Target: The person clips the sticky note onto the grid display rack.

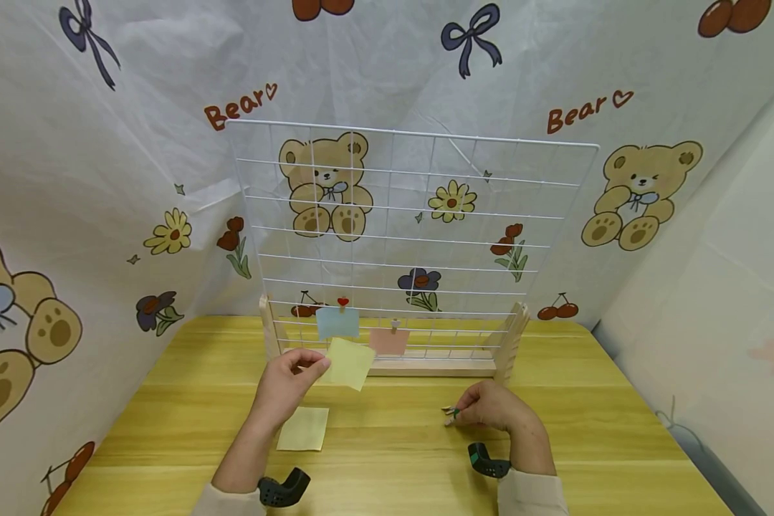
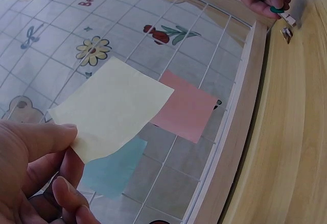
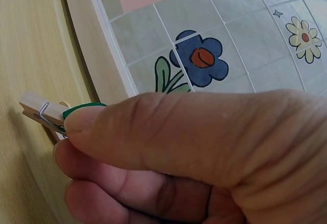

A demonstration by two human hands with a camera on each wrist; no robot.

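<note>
My left hand [image 1: 288,380] pinches a pale yellow paper note [image 1: 350,364] by one corner, between thumb and fingers. The note hovers before the white wire grid [image 1: 419,251], overlapping a blue note [image 1: 337,323] and a pink note [image 1: 389,342] in the left wrist view. A clip with a red heart [image 1: 343,302] holds the blue note to the grid; another clip [image 1: 395,325] holds the pink one. To the right, my right hand [image 1: 493,407] pinches a small wooden clothespin [image 3: 43,113] with a green decoration, low over the table. Its fingertips hide the clothespin's decorated end.
A second yellow note [image 1: 303,428] lies flat on the wooden table [image 1: 387,459], near my left forearm. Another small clip [image 2: 287,34] rests on the tabletop beside the right hand. Wooden feet [image 1: 514,340] and a base bar hold the grid upright before a bear-print cloth [image 1: 393,79].
</note>
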